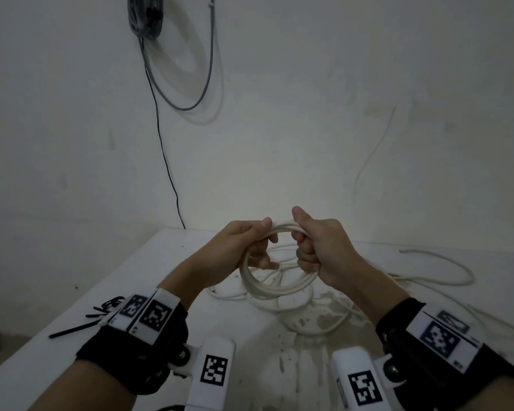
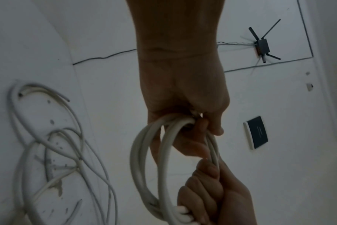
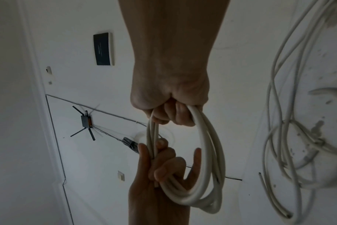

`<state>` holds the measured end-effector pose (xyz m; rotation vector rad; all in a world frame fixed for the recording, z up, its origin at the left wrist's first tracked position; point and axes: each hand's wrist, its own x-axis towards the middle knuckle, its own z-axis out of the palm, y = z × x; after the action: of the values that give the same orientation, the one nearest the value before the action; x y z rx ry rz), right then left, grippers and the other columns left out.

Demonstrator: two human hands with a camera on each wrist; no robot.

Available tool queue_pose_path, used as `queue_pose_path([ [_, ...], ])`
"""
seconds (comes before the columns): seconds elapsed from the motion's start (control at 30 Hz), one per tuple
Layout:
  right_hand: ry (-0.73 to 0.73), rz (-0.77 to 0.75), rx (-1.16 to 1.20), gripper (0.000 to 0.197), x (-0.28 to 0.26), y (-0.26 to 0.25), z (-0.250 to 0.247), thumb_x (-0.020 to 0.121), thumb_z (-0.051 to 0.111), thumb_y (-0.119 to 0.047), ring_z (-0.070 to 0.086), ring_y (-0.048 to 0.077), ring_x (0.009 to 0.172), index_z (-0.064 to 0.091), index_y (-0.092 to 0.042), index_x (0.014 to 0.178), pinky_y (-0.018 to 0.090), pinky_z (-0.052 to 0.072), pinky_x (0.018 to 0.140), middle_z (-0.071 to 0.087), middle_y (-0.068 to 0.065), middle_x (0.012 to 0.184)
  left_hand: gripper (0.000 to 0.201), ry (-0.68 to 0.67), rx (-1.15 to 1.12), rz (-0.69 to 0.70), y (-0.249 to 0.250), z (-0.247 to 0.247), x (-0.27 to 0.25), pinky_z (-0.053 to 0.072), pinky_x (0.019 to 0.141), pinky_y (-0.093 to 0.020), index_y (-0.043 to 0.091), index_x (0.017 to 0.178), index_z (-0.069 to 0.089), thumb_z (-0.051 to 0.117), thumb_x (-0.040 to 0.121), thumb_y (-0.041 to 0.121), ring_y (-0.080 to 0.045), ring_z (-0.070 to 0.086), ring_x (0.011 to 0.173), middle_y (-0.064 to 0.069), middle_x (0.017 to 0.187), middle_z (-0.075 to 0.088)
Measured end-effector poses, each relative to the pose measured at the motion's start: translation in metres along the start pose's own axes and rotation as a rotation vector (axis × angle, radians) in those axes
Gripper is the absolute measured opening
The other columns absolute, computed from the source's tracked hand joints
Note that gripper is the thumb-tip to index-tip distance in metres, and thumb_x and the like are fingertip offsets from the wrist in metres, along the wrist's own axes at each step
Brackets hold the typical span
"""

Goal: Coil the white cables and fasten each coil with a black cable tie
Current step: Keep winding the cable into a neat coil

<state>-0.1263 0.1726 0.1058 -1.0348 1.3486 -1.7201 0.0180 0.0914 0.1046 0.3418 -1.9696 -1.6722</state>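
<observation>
A coil of white cable (image 1: 275,287) of several turns hangs above the table between both hands. My left hand (image 1: 250,247) grips its upper left part, fingers curled through the loop. At the upper right my right hand (image 1: 309,247) holds the coil in a fist. In the left wrist view the coil (image 2: 144,159) hangs from the left hand (image 2: 192,121), and the right hand (image 2: 212,190) holds it lower down. From the right wrist, the coil (image 3: 208,159) runs from the right hand (image 3: 173,112) down to the left hand (image 3: 160,167). Black cable ties (image 1: 101,312) lie at the table's left edge.
Loose white cables (image 1: 324,315) lie tangled on the white table (image 1: 131,292) under the coil, and one loop (image 1: 445,271) reaches to the right. A grey cable bundle (image 1: 146,16) and a black wire hang on the wall behind. The table's left edge runs diagonally.
</observation>
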Motion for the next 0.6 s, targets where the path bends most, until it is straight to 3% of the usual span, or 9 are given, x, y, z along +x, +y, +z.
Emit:
queue_pose_path([
  [0.03,-0.001,-0.007,0.004,0.046,0.000,0.000,0.004,0.094,0.052,-0.034,0.017,0.009,0.028,0.043,-0.008,0.056,0.015,0.018,0.037,0.023,-0.005,0.034,0.035,-0.003,-0.043,-0.006,-0.001,-0.003,-0.004,0.058,0.073,-0.039,0.002,0.084,0.055,0.043,0.088,0.035,-0.010,0.044,0.043,0.006,0.051,0.034],
  [0.07,-0.002,-0.012,0.008,0.046,0.001,-0.001,0.008,0.094,0.051,-0.034,0.016,0.009,0.028,0.043,-0.008,0.056,0.015,0.018,0.037,0.023,-0.005,0.034,0.035,0.007,-0.066,-0.014,-0.001,-0.005,-0.008,0.057,0.064,-0.034,0.003,0.087,0.056,0.042,0.090,0.035,-0.009,0.042,0.041,0.007,0.052,0.032],
  [0.13,-0.002,-0.014,0.017,0.047,0.002,0.001,0.016,0.094,0.051,-0.034,0.016,0.009,0.029,0.043,-0.008,0.056,0.015,0.018,0.037,0.023,-0.005,0.034,0.036,0.053,-0.064,-0.030,0.000,-0.008,-0.015,0.042,0.044,-0.020,0.006,0.087,0.055,0.037,0.095,0.036,-0.005,0.029,0.038,0.008,0.052,0.028],
  [0.17,-0.005,-0.010,0.018,0.047,0.003,0.004,0.022,0.094,0.050,-0.034,0.017,0.009,0.030,0.043,-0.008,0.057,0.016,0.018,0.037,0.023,-0.005,0.035,0.037,0.082,-0.048,-0.037,-0.001,-0.011,-0.019,0.033,0.040,-0.018,0.006,0.087,0.055,0.036,0.096,0.036,-0.005,0.024,0.038,0.008,0.052,0.026],
  [0.27,-0.067,0.048,0.012,0.046,0.004,0.018,0.044,0.096,0.047,-0.036,0.019,0.010,0.032,0.045,-0.008,0.059,0.018,0.022,0.038,0.025,-0.005,0.036,0.037,0.174,0.007,-0.071,-0.003,-0.028,-0.034,0.023,0.038,-0.016,0.005,0.082,0.054,0.037,0.098,0.033,-0.006,0.019,0.038,0.007,0.050,0.025],
  [0.37,-0.290,0.199,-0.021,0.048,0.004,0.036,0.068,0.098,0.039,-0.040,0.033,0.013,0.038,0.053,-0.006,0.068,0.024,0.037,0.044,0.038,0.000,0.044,0.035,0.245,0.009,-0.146,-0.009,-0.056,-0.058,0.019,0.037,-0.013,0.005,0.078,0.055,0.040,0.098,0.029,-0.006,0.017,0.036,0.006,0.048,0.023],
  [0.47,-0.573,0.355,-0.114,0.052,0.008,0.056,0.088,0.100,0.029,-0.040,0.061,0.022,0.070,0.064,-0.004,0.086,0.033,0.051,0.066,0.062,0.010,0.073,0.033,0.253,0.000,-0.274,-0.016,-0.087,-0.089,0.017,0.035,-0.011,0.004,0.078,0.056,0.042,0.098,0.027,-0.005,0.015,0.036,0.006,0.048,0.021],
  [0.53,-0.625,0.370,-0.169,0.046,0.016,0.069,0.104,0.100,0.032,-0.035,0.063,0.025,0.086,0.066,-0.005,0.094,0.036,0.052,0.075,0.065,0.010,0.090,0.035,0.250,0.017,-0.357,-0.022,-0.105,-0.109,0.016,0.035,-0.012,0.004,0.076,0.060,0.042,0.098,0.025,-0.005,0.015,0.036,0.005,0.049,0.021],
  [0.6,-0.599,0.272,-0.341,0.032,0.029,0.086,0.122,0.099,0.042,-0.025,0.063,0.022,0.085,0.065,-0.005,0.101,0.035,0.053,0.076,0.065,0.010,0.095,0.040,0.263,0.022,-0.422,-0.029,-0.119,-0.126,0.015,0.035,-0.012,0.007,0.070,0.064,0.041,0.098,0.024,-0.005,0.015,0.036,0.005,0.049,0.022],
])
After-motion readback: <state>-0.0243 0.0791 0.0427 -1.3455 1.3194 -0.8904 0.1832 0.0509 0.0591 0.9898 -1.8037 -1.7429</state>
